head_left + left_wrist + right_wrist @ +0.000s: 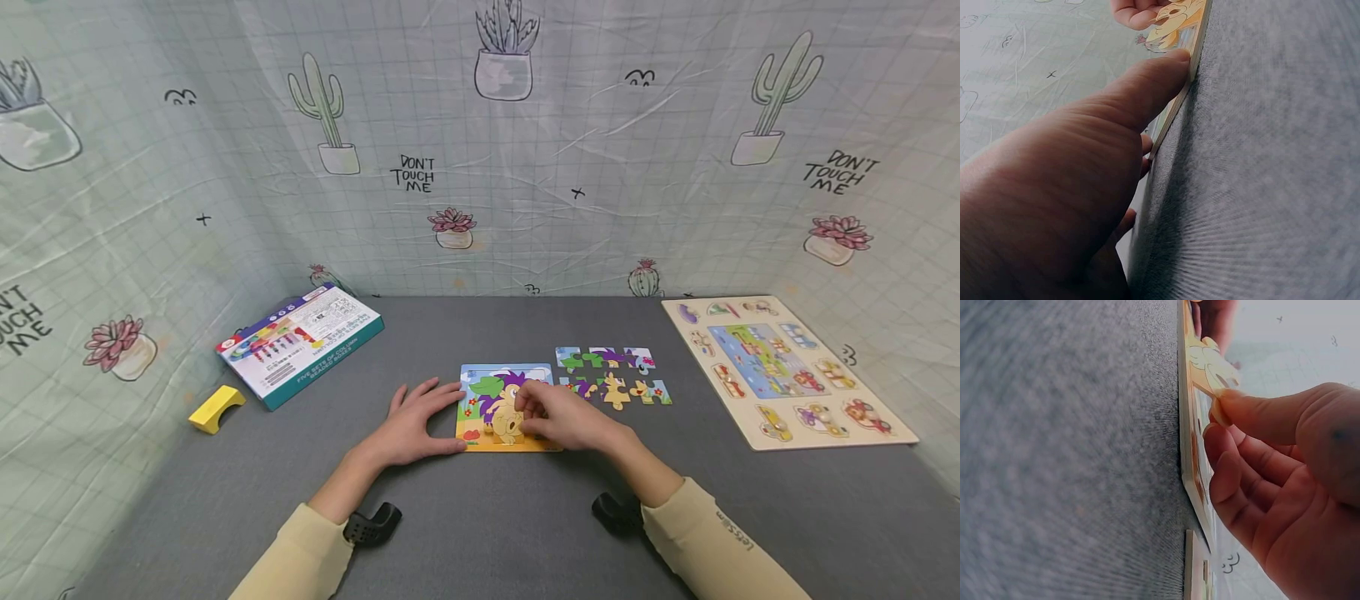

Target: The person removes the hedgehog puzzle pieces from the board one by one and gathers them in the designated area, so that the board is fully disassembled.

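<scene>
A square jigsaw board [491, 379] with a purple-and-yellow cartoon animal lies between both hands. My left hand [408, 427] spreads its straight fingers and thumb at the board's left side; in the left wrist view the thumb [1147, 87] rests on the board's edge. With thumb and index finger, my right hand [572, 417] pinches a yellow jigsaw piece [1209, 367] over the picture. The piece is tilted, one end raised from the board. Loose jigsaw pieces [613, 390] lie just right of the board, in two rows.
At the right lies a large wooden picture board [731, 417] with vehicle and toy pictures. A flat bead-game box [303, 342] sits at the back left, with a yellow arch block [216, 408] in front of it. A patterned curtain [555, 233] encloses the grey table [480, 525].
</scene>
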